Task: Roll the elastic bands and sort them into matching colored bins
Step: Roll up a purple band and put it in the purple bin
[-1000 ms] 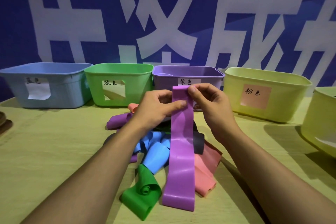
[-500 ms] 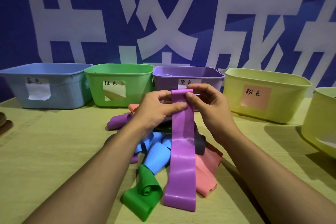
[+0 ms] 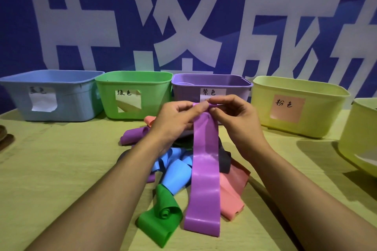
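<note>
Purple elastic band (image 3: 206, 171), 1 item: top end pinched into a small roll by the left hand (image 3: 175, 120) and right hand (image 3: 234, 120), each grip curled tight on it just in front of the purple bin (image 3: 212, 85); the rest hangs down to the counter (image 3: 61, 169). Beneath it lies a pile of loose bands: green band (image 3: 161, 220), blue bands (image 3: 175, 171), pink band (image 3: 232, 193), 1 dark band (image 3: 224, 161). Left of the purple bin stand the green bin (image 3: 132, 93) and blue bin (image 3: 51, 93); right of it, a yellow bin (image 3: 299, 106) with a pink label.
</note>
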